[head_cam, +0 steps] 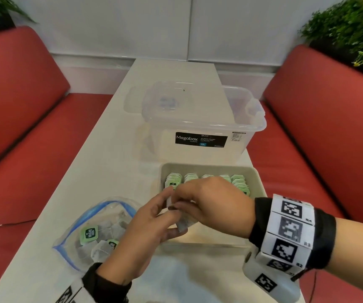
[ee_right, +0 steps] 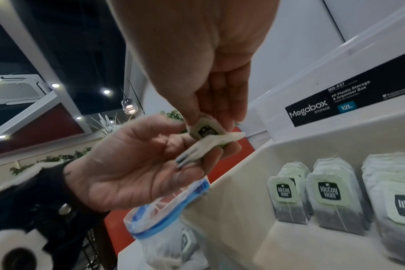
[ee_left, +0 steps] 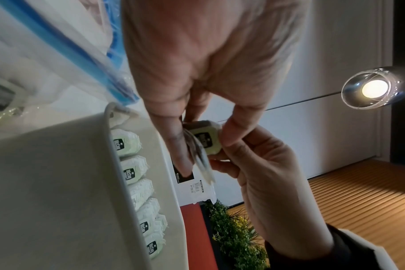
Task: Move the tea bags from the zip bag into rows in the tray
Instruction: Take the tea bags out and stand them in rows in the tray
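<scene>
Tea bag in hand: one tea bag point(ee_right: 206, 136) is held in the air between both hands, above the near left corner of the tray, its green tag facing the right wrist camera and the paper pouch trailing below.
Right hand: the right hand point(head_cam: 215, 204) has its grip pinched on the tag end with thumb and fingertips, seemingly to square the tag against the pouch before placing.
Left hand: the left hand point(head_cam: 145, 235) has its grip closed lightly on the pouch from below, fingers curled under it, probably steadying it so the string does not tangle.
Tray: the beige tray point(head_cam: 257, 173) sits on the table just right of the zip bag; its far end holds rows of tea bags point(ee_right: 328, 197) standing upright, tags forward, packed side by side, which leaves the near part free for more.
Zip bag: the zip bag point(head_cam: 82, 219), blue-edged, lies open on the table beside the tray with several tea bags loose inside, so the task looks partly done.
Storage box: a clear storage box point(head_cam: 198, 119) stands behind the tray.
Table: the white table point(head_cam: 101, 162) runs between red benches point(head_cam: 23, 110).
</scene>
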Motion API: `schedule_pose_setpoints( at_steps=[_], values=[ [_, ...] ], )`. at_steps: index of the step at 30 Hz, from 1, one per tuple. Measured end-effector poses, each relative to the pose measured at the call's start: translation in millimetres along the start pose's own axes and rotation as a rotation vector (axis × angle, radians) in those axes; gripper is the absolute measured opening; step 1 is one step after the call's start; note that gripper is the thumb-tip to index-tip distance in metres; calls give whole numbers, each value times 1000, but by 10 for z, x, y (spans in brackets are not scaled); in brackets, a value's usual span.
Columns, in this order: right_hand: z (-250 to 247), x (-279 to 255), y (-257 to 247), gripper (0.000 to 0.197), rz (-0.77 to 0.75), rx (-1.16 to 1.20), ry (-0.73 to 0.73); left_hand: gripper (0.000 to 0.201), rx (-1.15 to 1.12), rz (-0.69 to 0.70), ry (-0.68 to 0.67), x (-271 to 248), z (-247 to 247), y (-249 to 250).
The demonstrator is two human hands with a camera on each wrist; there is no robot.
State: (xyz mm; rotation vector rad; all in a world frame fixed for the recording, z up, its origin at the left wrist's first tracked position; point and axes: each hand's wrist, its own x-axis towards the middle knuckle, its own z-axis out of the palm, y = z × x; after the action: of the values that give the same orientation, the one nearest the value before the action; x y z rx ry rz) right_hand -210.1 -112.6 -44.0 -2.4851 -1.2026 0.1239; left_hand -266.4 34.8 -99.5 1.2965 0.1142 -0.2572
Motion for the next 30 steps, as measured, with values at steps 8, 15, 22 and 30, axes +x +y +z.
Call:
schedule_pose_setpoints(
  at_steps=[8, 15, 22, 30],
  values=[
    [-242, 148, 125, 10, 207, 155, 221, 64, 186, 113, 33, -48, 18, -64],
    [-227, 182, 194, 25, 304, 342, 220, 48, 249, 111, -85, -95, -11, 14],
    [-213, 133, 162, 19, 293, 250, 211, 56, 308, 227, -86, -84, -59, 10],
    [-279, 167, 115, 9, 259, 130, 115, 50, 497, 284, -70, -93, -51, 103]
  ],
)
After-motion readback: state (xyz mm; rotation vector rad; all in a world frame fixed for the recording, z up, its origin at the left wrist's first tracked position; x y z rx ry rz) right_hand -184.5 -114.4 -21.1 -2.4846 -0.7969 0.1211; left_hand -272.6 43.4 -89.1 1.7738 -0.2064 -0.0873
